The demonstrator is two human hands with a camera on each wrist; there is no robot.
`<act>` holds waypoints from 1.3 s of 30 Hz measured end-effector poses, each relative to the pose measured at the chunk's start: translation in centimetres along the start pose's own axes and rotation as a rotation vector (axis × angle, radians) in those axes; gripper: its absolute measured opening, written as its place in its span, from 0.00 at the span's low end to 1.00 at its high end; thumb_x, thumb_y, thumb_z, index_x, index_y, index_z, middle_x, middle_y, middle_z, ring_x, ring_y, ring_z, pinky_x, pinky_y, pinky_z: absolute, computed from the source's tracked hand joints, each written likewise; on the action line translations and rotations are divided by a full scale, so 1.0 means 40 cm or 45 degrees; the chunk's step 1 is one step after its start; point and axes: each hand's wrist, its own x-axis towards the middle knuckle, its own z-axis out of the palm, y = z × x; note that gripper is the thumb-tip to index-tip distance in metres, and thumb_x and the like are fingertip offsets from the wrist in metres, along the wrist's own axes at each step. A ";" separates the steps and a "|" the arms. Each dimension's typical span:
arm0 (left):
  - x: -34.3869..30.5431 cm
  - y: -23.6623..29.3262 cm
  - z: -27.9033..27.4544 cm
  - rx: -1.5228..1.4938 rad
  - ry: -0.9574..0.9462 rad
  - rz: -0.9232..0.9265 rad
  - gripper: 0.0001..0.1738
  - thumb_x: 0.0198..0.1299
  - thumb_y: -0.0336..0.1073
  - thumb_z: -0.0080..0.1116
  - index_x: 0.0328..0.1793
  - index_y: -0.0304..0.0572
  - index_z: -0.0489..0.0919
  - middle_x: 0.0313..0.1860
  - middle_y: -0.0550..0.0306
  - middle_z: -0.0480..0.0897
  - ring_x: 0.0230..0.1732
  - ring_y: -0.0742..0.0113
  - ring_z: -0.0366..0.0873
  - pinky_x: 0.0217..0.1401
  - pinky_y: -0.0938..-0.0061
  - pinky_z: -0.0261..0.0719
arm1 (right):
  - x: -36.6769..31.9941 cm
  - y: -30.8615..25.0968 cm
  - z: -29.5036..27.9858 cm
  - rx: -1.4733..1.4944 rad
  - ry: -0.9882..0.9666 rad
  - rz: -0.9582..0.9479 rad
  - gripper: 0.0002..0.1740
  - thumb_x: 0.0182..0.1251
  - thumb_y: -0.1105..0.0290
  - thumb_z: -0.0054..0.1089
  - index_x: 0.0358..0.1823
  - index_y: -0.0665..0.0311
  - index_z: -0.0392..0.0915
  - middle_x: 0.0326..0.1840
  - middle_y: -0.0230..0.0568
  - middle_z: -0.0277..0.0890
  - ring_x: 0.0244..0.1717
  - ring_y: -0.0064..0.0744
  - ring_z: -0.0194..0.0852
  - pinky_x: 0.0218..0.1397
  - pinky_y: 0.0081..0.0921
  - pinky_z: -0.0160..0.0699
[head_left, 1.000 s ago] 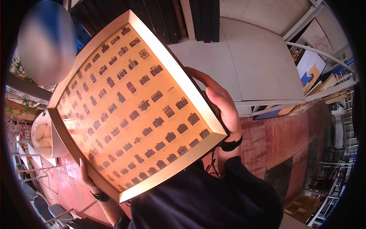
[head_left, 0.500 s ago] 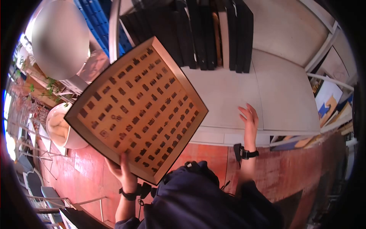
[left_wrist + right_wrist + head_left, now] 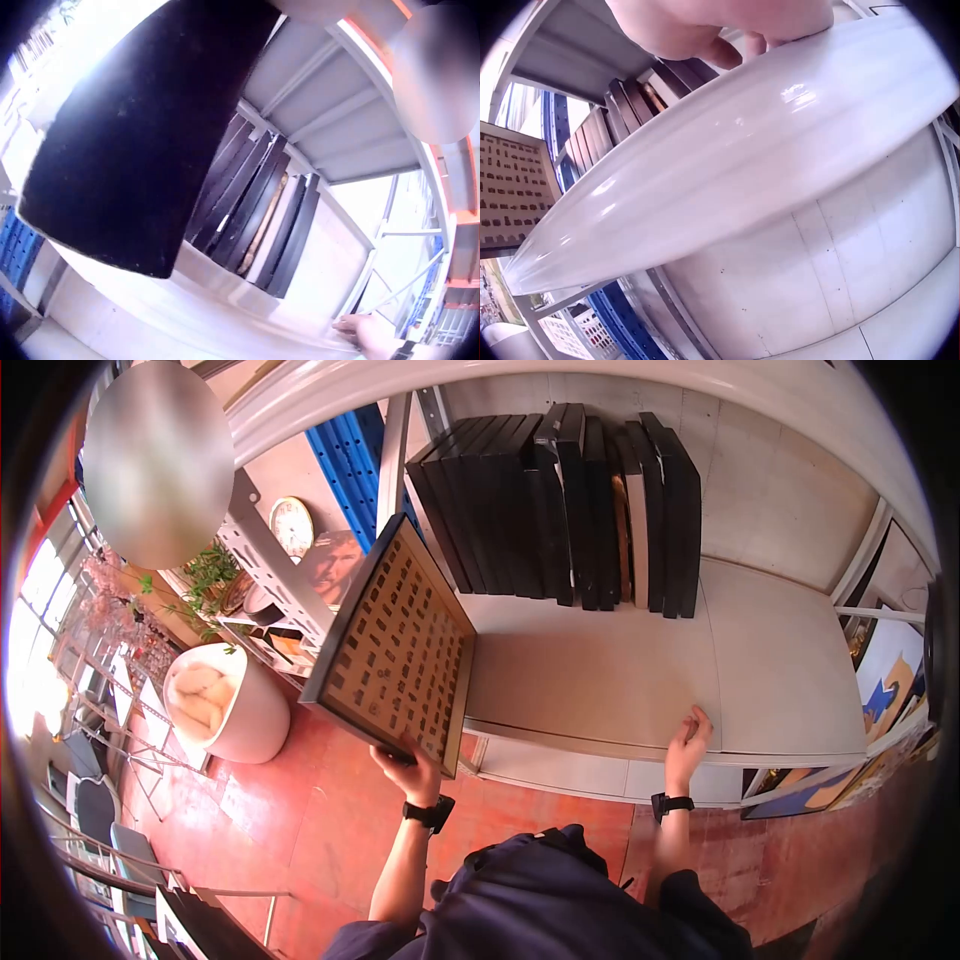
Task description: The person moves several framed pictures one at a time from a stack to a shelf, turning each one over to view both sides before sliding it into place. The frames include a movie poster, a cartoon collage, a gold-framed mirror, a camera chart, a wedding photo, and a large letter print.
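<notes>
A framed print of many small cameras (image 3: 405, 640) stands tilted at the left end of the shelf, its lower corner in the grip of my left hand (image 3: 412, 770). The thumb lies on the front side of the frame. In the left wrist view the dark side of the frame (image 3: 142, 142) fills the upper left. My right hand (image 3: 688, 748) is at the front edge of the pale shelf (image 3: 590, 670), holding nothing, fingers loosely bent. From the right wrist, that hand (image 3: 727, 26) appears right over the white shelf edge (image 3: 727, 172), its fingertips partly hidden.
Several dark frames (image 3: 500, 510) stand upright in a row at the shelf's back. A metal post (image 3: 395, 450) rises left of them. Left on the floor is a white tub-shaped chair (image 3: 255, 710); more pictures (image 3: 885, 690) lean at the right.
The framed print was held in both hands. The right hand let go and moved to the shelf edge, while the left hand swung the print upright and toward the shelf's left end.
</notes>
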 end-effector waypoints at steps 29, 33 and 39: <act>0.198 -0.083 0.180 0.680 0.009 0.205 0.45 0.59 0.36 0.54 0.73 0.26 0.40 0.73 0.28 0.43 0.74 0.35 0.41 0.74 0.50 0.43 | -0.009 -0.017 0.049 -0.485 0.126 -0.399 0.08 0.55 0.80 0.50 0.38 0.67 0.70 0.45 0.48 0.72 0.51 0.50 0.66 0.53 0.42 0.65; 0.207 -0.080 0.157 0.678 -0.115 0.227 0.46 0.60 0.39 0.53 0.73 0.23 0.40 0.74 0.27 0.42 0.74 0.35 0.39 0.75 0.52 0.39 | -0.009 0.005 0.062 -0.493 0.116 -0.404 0.08 0.56 0.80 0.51 0.38 0.67 0.70 0.44 0.48 0.71 0.51 0.51 0.66 0.52 0.42 0.65; 0.124 -0.056 -0.010 0.592 -0.196 0.105 0.41 0.60 0.39 0.54 0.73 0.27 0.47 0.73 0.33 0.48 0.72 0.39 0.46 0.74 0.54 0.43 | -0.006 0.005 0.054 -0.516 0.065 -0.433 0.09 0.55 0.81 0.49 0.39 0.68 0.69 0.46 0.49 0.71 0.52 0.52 0.66 0.53 0.43 0.65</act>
